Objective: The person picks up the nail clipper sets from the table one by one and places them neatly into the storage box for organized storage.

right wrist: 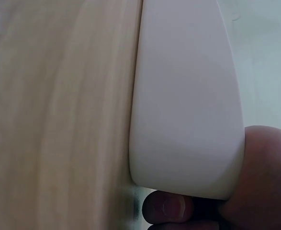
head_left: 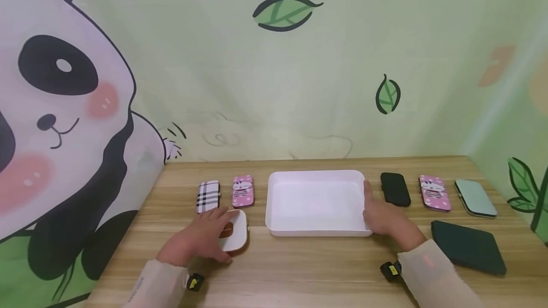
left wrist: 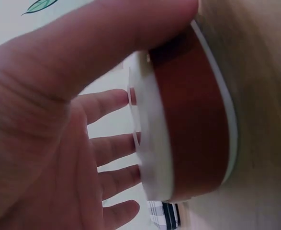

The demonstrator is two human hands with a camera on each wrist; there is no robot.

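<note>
A white tray (head_left: 318,233) stands mid-table. My right hand (head_left: 387,217) grips its right end, thumb up along the rim; curled fingers (right wrist: 166,207) show beside the tray's outer wall (right wrist: 188,105) in the right wrist view. On the left, my left hand (head_left: 203,236) is spread over a rounded white case (head_left: 240,232) with a brown label. In the left wrist view the case's brown side band (left wrist: 195,124) faces the camera. The left fingers reach over its lid almost straight, with the thumb (left wrist: 130,28) across its near corner.
Behind the left hand lie a plaid case (head_left: 208,194) and a pink cat case (head_left: 242,191). To the right are a black case (head_left: 395,189), another pink cat case (head_left: 434,193), a pale green case (head_left: 476,197) and a dark flat pouch (head_left: 468,247). A printed curtain (head_left: 325,84) hangs behind.
</note>
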